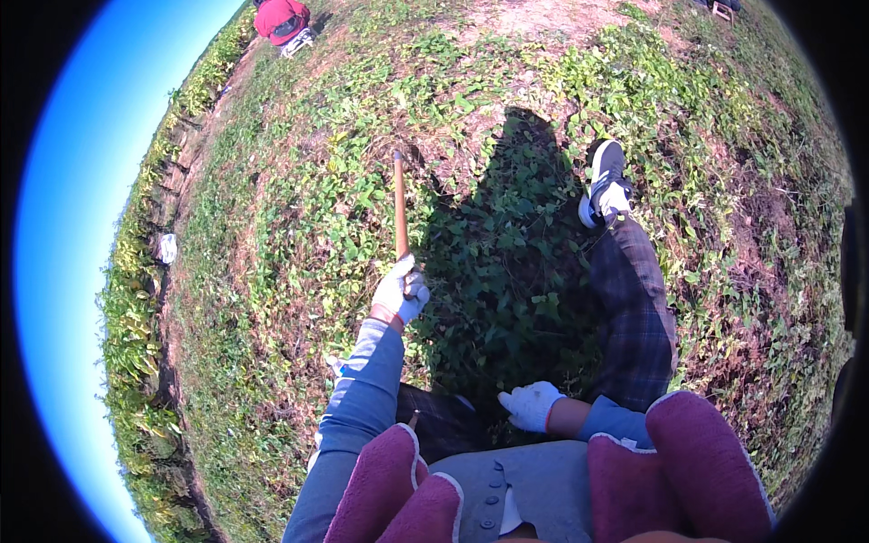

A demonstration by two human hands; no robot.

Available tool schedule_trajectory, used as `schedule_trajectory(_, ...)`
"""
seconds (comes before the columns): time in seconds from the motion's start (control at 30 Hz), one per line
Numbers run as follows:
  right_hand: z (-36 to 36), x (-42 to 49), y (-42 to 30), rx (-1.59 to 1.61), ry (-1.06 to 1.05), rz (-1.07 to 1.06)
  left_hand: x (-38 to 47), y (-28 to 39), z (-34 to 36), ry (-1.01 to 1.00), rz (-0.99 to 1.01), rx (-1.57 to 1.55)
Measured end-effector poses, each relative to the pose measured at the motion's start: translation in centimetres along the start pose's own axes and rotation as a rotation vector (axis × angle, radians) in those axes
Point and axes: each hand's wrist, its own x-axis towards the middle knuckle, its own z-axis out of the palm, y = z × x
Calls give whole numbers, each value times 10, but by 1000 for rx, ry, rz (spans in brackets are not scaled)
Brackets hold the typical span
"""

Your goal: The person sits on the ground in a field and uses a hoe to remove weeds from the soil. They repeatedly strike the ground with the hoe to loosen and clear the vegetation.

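My left hand [402, 290], in a white knit glove, is closed around a wooden handle [400, 210] that reaches forward over low leafy vines [299, 224]. The handle's far tip is among the plants; whether a tool head sits there cannot be told. My right hand [534, 406], also in a white glove, is low in front of my body over shaded leaves, its fingers partly curled; no held thing shows, and its underside is hidden. My leg in dark plaid trousers [635, 298] stretches forward on the right, ending in a dark sneaker with a white sole [604, 176].
Low vines and patches of reddish soil [523, 20] lie ahead. A person in a red top [282, 20] is at the far upper left. A white bag-like thing [168, 248] lies by the taller plant row at left. A small stool-like frame [722, 11] stands at the upper right.
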Motion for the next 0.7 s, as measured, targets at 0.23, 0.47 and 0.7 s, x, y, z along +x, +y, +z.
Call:
schedule_trajectory(0.23, 3, -1, -2, 11, -95, 7, -26, 3, 29, -420, -140, -416)
schedule_trajectory(0.47, -1, -5, -6, 16, -30, -19, -12, 4, 16, -141, 116, 23)
schedule_trajectory(0.7, -6, 0, -3, 22, -77, 28, 7, -2, -2, -52, -140, 7)
